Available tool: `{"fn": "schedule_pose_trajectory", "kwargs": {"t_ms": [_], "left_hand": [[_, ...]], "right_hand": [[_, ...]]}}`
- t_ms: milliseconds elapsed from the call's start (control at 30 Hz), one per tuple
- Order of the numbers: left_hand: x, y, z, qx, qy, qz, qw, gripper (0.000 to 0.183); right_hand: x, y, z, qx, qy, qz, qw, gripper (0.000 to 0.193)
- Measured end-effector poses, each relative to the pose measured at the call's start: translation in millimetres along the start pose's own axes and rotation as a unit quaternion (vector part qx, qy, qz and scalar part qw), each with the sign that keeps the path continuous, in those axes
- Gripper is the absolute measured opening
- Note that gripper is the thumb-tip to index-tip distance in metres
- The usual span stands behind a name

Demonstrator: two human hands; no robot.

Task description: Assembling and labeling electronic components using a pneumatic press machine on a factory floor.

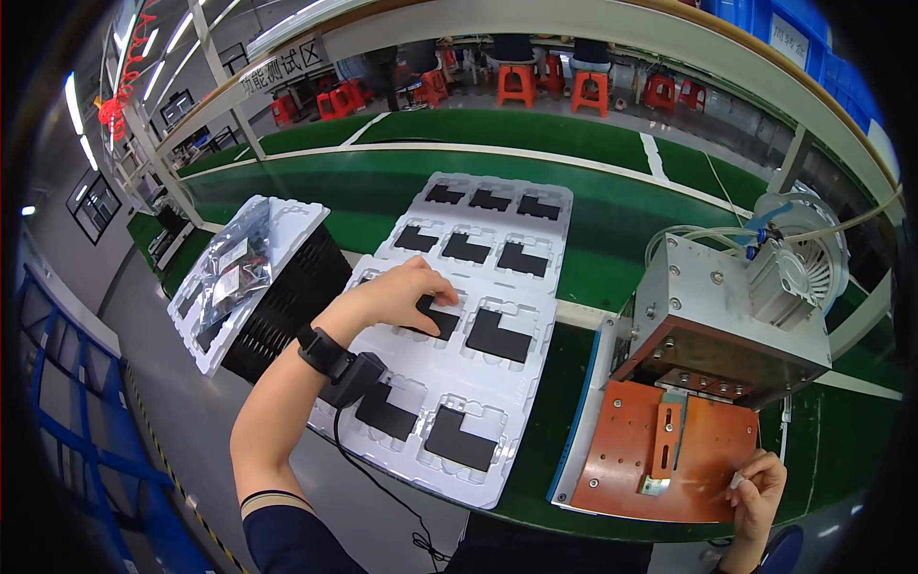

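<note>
Our half-open left hand (pixel 400 293) arches over a black L-shaped piece (pixel 443 321); right of it, our right hand (pixel 760 490) curls, hold unclear.

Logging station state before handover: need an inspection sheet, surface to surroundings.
Surface: green bench under white trays and metal machine.
Parts: black L-shaped pieces in the trays; orange plate at the machine's front.
Clutter: silvery bags atop the black stack, left.
Left hand: thumb and fingers at one black piece; grip unclear.
Right hand: at the plate's right edge; pale item at fingertips, kind unclear.
Cables: black cable from wrist device; clear tubes by the machine.
Surroundings: red stools behind; blue bins upper right.
</note>
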State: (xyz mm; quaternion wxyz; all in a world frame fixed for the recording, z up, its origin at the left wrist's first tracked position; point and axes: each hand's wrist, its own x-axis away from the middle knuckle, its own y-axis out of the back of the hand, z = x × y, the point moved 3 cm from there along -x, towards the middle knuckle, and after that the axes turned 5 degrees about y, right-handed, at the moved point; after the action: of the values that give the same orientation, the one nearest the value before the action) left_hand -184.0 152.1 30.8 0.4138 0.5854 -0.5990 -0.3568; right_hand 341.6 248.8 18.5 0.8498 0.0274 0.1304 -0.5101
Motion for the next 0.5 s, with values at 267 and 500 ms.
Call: {"fn": "schedule_pose_trajectory", "kwargs": {"t_ms": [267,500], "left_hand": [[-8,4,2,-0.064,0.035,0.061,0.995,0.042],[10,36,8,-0.059,0.002,-0.103,0.993,0.032]], "right_hand": [[-1,-4,1,-0.004,0.011,0.014,1.000,0.015],[-2,-1,0,0.016,0.034,0.049,0.998,0.019]]}}
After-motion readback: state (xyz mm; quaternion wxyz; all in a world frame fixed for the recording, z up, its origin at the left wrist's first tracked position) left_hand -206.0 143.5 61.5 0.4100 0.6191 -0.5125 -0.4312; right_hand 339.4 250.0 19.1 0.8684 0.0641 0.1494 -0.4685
